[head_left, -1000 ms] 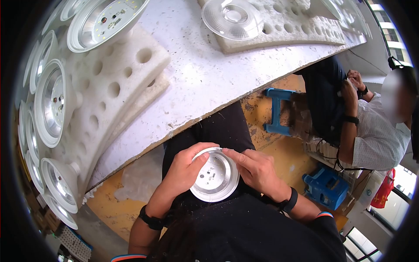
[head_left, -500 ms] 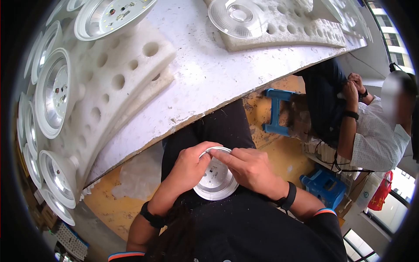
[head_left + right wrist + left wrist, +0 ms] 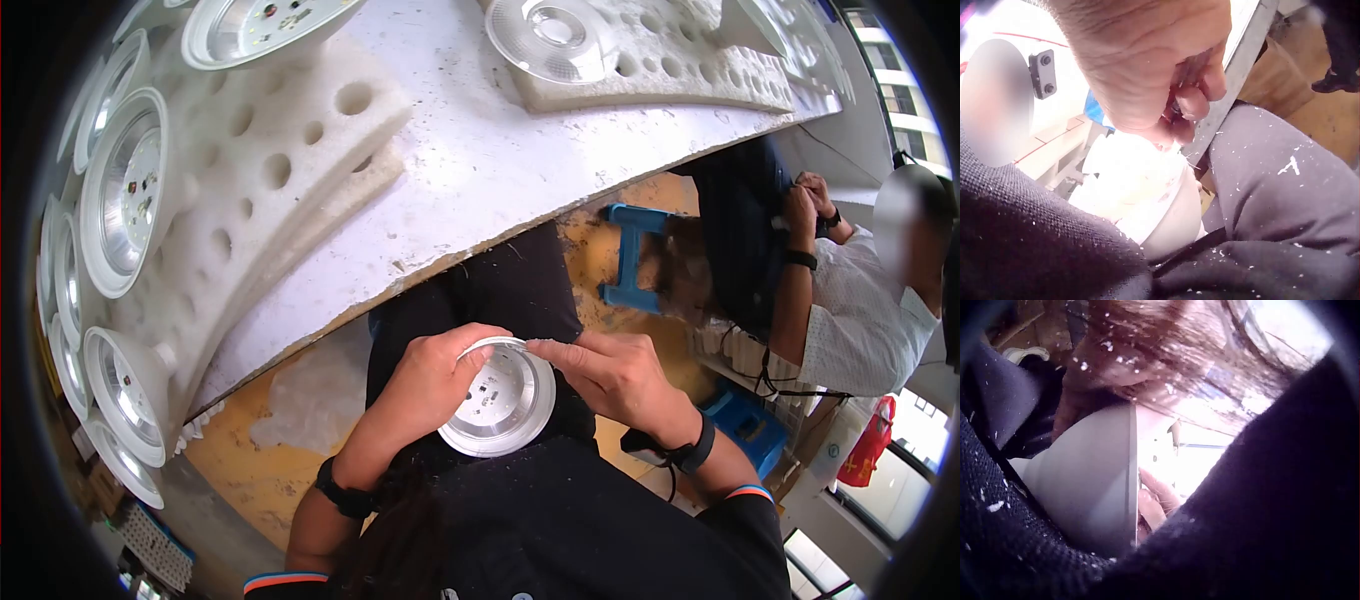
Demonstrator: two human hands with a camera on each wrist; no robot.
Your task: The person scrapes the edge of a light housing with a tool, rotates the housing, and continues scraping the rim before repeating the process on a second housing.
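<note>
I have the white lamp housing over my lap, open face toward me, the counter beyond between 11 and 12 o'clock. My left hand clamps its rim near 10 o'clock, thumb just inside. My right hand has curled fingers, tips at the rim near 1 o'clock; whether they pinch anything, I can't tell. Best, I judge, to brace firmly with the left, work lightly along the edge and spare the circuit board.

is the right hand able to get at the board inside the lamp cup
Probably yes: the right hand is right at the lamp cup, whose open side faces up, and nothing visible covers the board.
</note>
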